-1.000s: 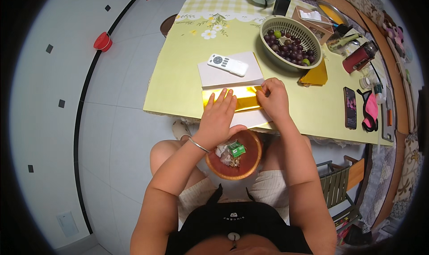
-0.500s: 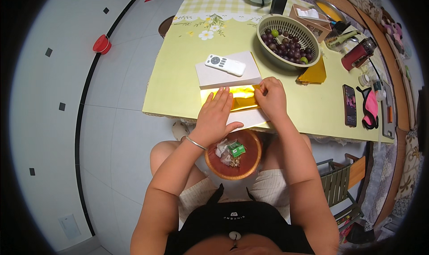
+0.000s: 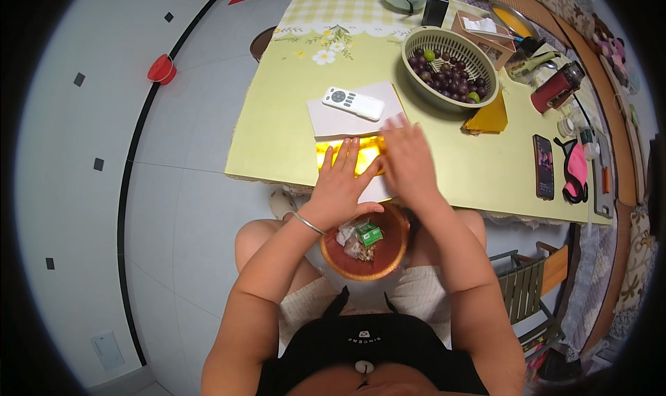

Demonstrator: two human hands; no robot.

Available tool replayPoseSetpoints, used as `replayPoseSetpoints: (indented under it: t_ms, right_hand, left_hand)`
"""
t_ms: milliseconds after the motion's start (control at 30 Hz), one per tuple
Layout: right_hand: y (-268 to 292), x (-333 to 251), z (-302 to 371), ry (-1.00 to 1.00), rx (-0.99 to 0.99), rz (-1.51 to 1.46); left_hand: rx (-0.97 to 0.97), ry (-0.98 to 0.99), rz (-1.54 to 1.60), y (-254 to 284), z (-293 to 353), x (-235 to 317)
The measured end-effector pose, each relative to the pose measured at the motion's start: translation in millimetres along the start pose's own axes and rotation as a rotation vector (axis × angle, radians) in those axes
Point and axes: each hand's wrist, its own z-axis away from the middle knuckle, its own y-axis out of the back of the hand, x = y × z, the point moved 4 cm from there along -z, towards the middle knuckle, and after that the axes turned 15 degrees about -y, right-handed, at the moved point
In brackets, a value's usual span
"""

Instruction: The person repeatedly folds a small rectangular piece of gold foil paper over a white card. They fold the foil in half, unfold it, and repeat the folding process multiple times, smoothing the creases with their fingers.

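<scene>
The left hand [image 3: 338,188] presses flat, unclenched, on gold foil [image 3: 367,153] on the person's side of the remote [image 3: 353,103]; the blurred right hand's [image 3: 411,161] grip I can't tell. Seemingly flattening; next wants steady pressure.

Foil sheet [image 3: 368,152]: metallic gold, mirror-glossy | paper sheet [image 3: 333,124], 12 o'clock from foil: matt, smooth | remote control [image 3: 354,103], 12 o'clock: smooth plastic | colander [image 3: 480,57], 2 o'clock: matt plastic | phone [image 3: 544,167], 3 o'clock: glossy screen | bracelet [image 3: 309,222], 7 o'clock: polished metal | tablecloth [image 3: 277,129]: smooth, low sheen
</scene>
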Motion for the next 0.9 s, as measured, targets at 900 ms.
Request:
replayPoseSetpoints:
  t_ms: [900]
  right_hand:
    - [2.3, 27.4, 45.8, -0.112, -0.534, 0.215]
  left_hand:
    - [-0.006, -0.125, 0.007, 7.2, 22.6, 29.3]
